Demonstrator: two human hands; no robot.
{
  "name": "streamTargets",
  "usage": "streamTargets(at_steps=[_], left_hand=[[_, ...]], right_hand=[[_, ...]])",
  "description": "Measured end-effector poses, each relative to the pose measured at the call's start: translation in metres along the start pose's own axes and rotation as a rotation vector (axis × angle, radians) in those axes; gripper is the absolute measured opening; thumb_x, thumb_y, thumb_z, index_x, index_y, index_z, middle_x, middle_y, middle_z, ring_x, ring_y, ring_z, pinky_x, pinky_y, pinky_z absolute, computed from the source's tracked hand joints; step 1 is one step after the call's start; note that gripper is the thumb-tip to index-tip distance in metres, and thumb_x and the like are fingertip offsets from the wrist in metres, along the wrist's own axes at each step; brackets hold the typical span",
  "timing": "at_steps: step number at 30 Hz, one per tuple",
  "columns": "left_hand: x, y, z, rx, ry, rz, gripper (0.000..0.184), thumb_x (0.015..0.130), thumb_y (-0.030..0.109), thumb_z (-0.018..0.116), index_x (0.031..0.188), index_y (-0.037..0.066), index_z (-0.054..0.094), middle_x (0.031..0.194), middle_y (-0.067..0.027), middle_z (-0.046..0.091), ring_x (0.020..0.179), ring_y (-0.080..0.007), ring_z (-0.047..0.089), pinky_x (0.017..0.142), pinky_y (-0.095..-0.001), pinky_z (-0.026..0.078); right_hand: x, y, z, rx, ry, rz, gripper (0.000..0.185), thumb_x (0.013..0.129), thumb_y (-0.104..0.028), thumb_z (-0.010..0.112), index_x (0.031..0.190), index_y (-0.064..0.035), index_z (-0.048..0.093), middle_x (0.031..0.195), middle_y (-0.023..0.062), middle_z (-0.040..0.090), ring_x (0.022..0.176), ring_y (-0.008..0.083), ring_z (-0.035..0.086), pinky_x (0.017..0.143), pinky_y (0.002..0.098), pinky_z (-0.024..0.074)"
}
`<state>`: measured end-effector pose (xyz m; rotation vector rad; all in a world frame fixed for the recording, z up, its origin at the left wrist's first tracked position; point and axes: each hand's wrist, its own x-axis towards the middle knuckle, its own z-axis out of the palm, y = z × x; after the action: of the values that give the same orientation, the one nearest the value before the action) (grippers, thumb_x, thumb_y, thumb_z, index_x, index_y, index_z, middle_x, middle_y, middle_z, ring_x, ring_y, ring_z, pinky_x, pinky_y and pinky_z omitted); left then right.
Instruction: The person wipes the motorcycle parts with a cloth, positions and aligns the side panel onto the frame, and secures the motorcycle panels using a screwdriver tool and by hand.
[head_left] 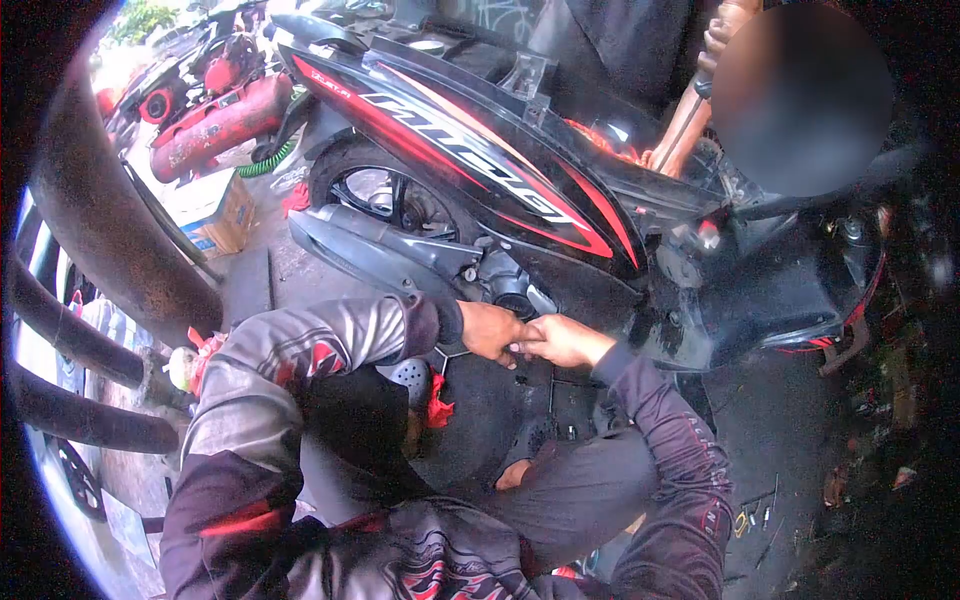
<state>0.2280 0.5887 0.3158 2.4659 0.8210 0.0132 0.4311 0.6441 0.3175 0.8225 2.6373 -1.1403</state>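
Note:
Close together in front of the scooter's lower engine area, my left hand (pixel 490 332) and my right hand (pixel 562 341) meet with their fingers bent. Both are closed around something small between them that I cannot make out. Just above them is a round dark engine part (pixel 514 302) of the black and red scooter (pixel 480 160). A thin metal rod (pixel 447 352) shows beside my left hand. Below it, a red cloth (pixel 439 402) lies next to a grey clog on my foot (pixel 411 377).
Another person's hands (pixel 690 110) rest at the scooter's far side, upper right. Thick rusty pipes (pixel 110 210) stand at the left. A red compressor tank (pixel 220 125) and a cardboard box (pixel 232 222) are behind. Small tools (pixel 767 517) lie on the floor at the lower right.

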Motion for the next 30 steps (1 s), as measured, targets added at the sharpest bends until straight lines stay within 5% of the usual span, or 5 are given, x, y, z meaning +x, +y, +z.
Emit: streamTargets(at_steps=[22,26,28,29,30], left_hand=[[-0.003,0.006,-0.004,-0.005,-0.011,-0.016,0.060,0.090,0.035,0.068,0.138,0.007,0.045,0.110,-0.0261,0.067,0.103,-0.0443,0.064,0.090,-0.0532,0.049],[-0.011,0.025,-0.023,0.199,-0.039,-0.060,0.060,0.088,0.037,0.070,0.137,0.009,0.049,0.111,-0.0235,0.067,0.101,-0.0416,0.066,0.089,-0.0510,0.051],[-0.023,0.046,-0.063,0.451,-0.021,0.102,0.055,0.084,0.038,0.073,0.129,0.010,0.059,0.112,-0.0205,0.067,0.097,-0.0392,0.067,0.087,-0.0489,0.053],[-0.032,0.062,-0.087,0.400,0.193,0.100,0.043,0.082,0.036,0.075,0.116,0.010,0.068,0.106,-0.0176,0.069,0.092,-0.0361,0.068,0.083,-0.0460,0.055],[-0.039,0.066,-0.116,0.227,0.358,0.183,0.035,0.083,0.030,0.075,0.110,0.008,0.071,0.103,-0.0171,0.070,0.092,-0.0344,0.069,0.082,-0.0445,0.055]], right_hand=[[-0.007,-0.013,-0.003,0.004,-0.005,0.008,0.040,0.096,-0.040,0.066,0.094,0.0002,0.070,0.084,0.0083,0.073,0.079,0.0170,0.067,0.077,0.0340,0.0503],[-0.018,-0.035,-0.008,0.015,-0.017,-0.027,0.047,0.094,-0.050,0.064,0.095,-0.0036,0.072,0.088,0.0143,0.073,0.084,0.0270,0.070,0.082,0.0387,0.0517],[-0.017,-0.028,-0.010,0.009,-0.039,0.023,0.052,0.095,-0.055,0.060,0.099,-0.0051,0.072,0.096,0.0194,0.072,0.091,0.0323,0.069,0.084,0.0423,0.0514],[-0.029,-0.038,-0.015,0.039,0.133,-0.193,0.054,0.095,-0.057,0.058,0.101,-0.0051,0.071,0.096,0.0211,0.071,0.091,0.0343,0.069,0.083,0.0452,0.0516],[-0.029,-0.034,-0.019,-0.029,0.101,-0.170,0.055,0.095,-0.058,0.058,0.101,-0.0048,0.070,0.095,0.0214,0.071,0.091,0.0353,0.069,0.083,0.0462,0.0519]])
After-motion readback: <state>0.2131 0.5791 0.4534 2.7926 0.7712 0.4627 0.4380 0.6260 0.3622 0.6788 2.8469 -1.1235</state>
